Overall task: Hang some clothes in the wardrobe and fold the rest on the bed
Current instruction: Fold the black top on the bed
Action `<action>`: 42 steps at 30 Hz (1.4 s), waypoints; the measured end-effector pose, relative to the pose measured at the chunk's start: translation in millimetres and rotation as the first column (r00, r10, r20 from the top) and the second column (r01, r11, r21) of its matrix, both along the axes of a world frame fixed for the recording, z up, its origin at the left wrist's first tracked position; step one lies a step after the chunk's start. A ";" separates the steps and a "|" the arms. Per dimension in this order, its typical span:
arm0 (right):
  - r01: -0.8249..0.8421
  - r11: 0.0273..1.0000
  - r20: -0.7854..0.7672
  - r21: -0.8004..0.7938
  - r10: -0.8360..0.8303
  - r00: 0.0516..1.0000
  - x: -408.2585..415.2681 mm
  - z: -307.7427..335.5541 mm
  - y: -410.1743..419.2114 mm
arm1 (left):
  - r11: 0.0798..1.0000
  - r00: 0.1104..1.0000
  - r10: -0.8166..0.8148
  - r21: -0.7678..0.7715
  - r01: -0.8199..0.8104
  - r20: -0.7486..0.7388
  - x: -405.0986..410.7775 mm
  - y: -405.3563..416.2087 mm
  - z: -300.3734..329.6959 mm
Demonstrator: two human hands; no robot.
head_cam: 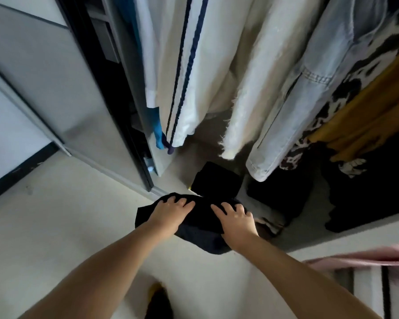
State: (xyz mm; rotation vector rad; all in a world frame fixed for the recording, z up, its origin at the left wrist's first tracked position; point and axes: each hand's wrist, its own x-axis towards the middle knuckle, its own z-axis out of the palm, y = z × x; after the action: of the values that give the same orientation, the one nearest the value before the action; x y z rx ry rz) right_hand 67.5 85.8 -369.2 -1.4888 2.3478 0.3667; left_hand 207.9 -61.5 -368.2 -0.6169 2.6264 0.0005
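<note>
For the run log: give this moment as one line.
hands: left, right hold folded dark garment | place: open wardrobe front

Single head-worn wide-angle view, looking steeply down and forward along both forearms. Close above the left hand (171,212) and right hand (236,218), facing the open wardrobe (115,93); floor (62,222) below.

Dim, soft indoor light, deep shadow inside wardrobe (366,199), wide-angle bending at edges, perhaps slight motion blur
</note>
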 end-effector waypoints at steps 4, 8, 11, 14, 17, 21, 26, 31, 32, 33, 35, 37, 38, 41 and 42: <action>0.082 0.996 0.032 0.027 -0.083 0.996 -10.3 -42.9 -51.7 | 0.996 0.994 -0.082 0.041 0.079 0.070 -25.2 -62.4 -35.5; 0.166 0.984 0.048 0.057 -0.169 0.984 -27.8 -86.3 -93.4 | 0.979 0.977 -0.202 0.042 0.200 0.061 -57.3 -114.7 -77.9; 0.213 0.976 0.024 0.035 -0.214 0.976 -63.6 -125.1 -122.8 | 0.962 0.962 -0.272 0.004 0.272 0.019 -96.6 -147.4 -119.0; 0.241 0.970 -0.019 0.021 -0.241 0.970 -112.4 -162.9 -149.3 | 0.946 0.945 -0.324 -0.046 0.322 -0.039 -145.1 -175.4 -159.8; 0.218 0.975 -0.159 -0.036 -0.221 0.962 -169.4 -190.9 -174.1 | 0.937 0.928 -0.348 -0.097 0.337 -0.133 -206.4 -206.2 -192.5; 0.175 0.961 -0.365 -0.213 -0.244 0.898 -236.9 -236.4 -193.4 | 0.927 0.863 -0.367 -0.214 0.308 -0.348 -277.9 -233.2 -245.6; 0.269 0.940 -0.378 -0.209 -0.331 0.865 -246.2 -349.4 -191.5 | 0.939 0.873 -0.343 -0.154 0.307 -0.347 -298.9 -229.7 -372.6; 0.418 0.897 -0.322 -0.144 -0.442 0.837 -217.3 -470.9 -179.3 | 0.961 0.915 -0.262 0.002 0.276 -0.307 -288.3 -198.4 -507.9; 0.428 0.890 -0.323 -0.154 -0.455 0.830 -219.2 -474.7 -181.9 | 0.962 0.912 -0.263 -0.017 0.272 -0.313 -291.3 -199.2 -514.6; 0.439 0.886 -0.310 -0.152 -0.464 0.830 -221.4 -472.6 -185.2 | 0.961 0.912 -0.271 -0.035 0.274 -0.307 -294.0 -201.6 -515.1; 0.462 0.881 -0.281 -0.105 -0.472 0.836 -220.2 -459.1 -186.4 | 0.958 0.919 -0.280 -0.019 0.286 -0.276 -296.4 -203.8 -507.3; 0.464 0.885 -0.244 -0.031 -0.457 0.855 -215.7 -446.8 -185.2 | 0.962 0.945 -0.260 0.030 0.271 -0.199 -293.5 -203.8 -495.5; 0.453 0.891 -0.213 0.024 -0.438 0.873 -213.9 -434.3 -185.0 | 0.961 0.955 -0.261 0.061 0.271 -0.137 -290.2 -203.2 -482.3; 0.400 0.899 -0.137 0.180 -0.379 0.915 -209.5 -399.0 -179.1 | 0.948 0.957 -0.289 0.132 0.288 -0.013 -270.6 -196.2 -448.5; 0.388 0.900 -0.113 0.200 -0.372 0.921 -207.6 -385.6 -176.9 | 0.942 0.952 -0.305 0.145 0.303 -0.012 -264.0 -195.1 -435.4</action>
State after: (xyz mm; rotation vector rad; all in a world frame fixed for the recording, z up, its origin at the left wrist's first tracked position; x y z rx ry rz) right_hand -140.0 -91.1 -754.7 -0.9030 2.4882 0.5610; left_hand -56.1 -256.7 -803.6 -0.1574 2.6542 0.0931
